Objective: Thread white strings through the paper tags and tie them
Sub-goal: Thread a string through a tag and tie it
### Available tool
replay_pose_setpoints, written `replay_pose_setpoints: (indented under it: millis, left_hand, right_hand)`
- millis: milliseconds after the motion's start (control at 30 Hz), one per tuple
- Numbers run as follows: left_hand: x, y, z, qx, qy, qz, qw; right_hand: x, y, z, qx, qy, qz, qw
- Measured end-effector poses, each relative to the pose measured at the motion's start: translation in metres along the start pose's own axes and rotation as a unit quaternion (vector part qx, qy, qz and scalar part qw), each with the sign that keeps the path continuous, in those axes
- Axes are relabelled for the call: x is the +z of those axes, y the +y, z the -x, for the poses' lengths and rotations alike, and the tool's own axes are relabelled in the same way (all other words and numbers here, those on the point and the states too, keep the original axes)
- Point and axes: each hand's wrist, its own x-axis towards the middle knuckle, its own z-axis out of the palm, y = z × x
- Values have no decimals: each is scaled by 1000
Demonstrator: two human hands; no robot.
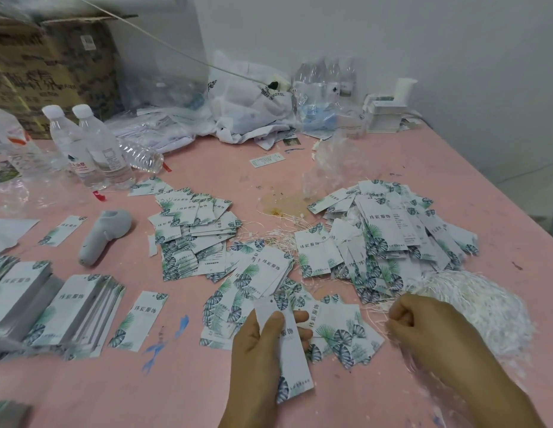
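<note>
While the left hand (pixel 263 344) holds one paper tag (pixel 287 350) with its thumb on top and its fingers curled behind, the right hand (pixel 423 325) sits just beside it with its fingers curled in at the edge of the pile of white strings (pixel 479 304). Thin strings run by those fingers, but I cannot tell if they pinch one. The held tag is long and white with blue and green leaves at its bottom end, and it has a small hole near the top. It is lifted over the pink worktop (pixel 192 381), near the front. More tags lie under and behind it in a loose heap (pixel 195 233) in the middle, and a bigger heap (pixel 389 236) lies to the right with strings mixed in. Neat stacks of tags (pixel 68 307) lie at the left. A gray handle-shaped thing (pixel 102 236) lies near them. Two water bottles (pixel 90 146) stand at the back left, in front of a cardboard box (pixel 49 63). Plastic bags (pixel 250 103) are piled by the wall.
</note>
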Motion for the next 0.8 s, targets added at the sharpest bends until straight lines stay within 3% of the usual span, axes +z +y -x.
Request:
replay_pose_setpoints:
  millis: [100, 333, 467, 567, 633, 733, 800]
  left_hand:
    - [1, 0, 0, 6, 10, 26, 1000]
    - [3, 2, -1, 11, 10, 84, 996]
    - [2, 4, 0, 9, -2, 89, 996]
    - [2, 6, 0, 13, -11, 82, 996]
    - [2, 7, 1, 15, -20, 68, 997]
    - [3, 7, 2, 5, -38, 52, 998]
    - [4, 6, 3, -8, -57, 57, 997]
  right_hand:
    - [5, 5, -2, 4, -46, 11, 999]
    - [8, 9, -5, -7, -59, 66, 996]
    - [-3, 17, -6, -29, -17, -65, 997]
    - [-13, 22, -7, -23, 30, -203, 978]
    - [-19, 23, -8, -17, 46, -336, 941]
    - [-23, 15, -8, -10, 0, -591, 806]
    - [-17, 5, -6, -14, -39, -653, 757]
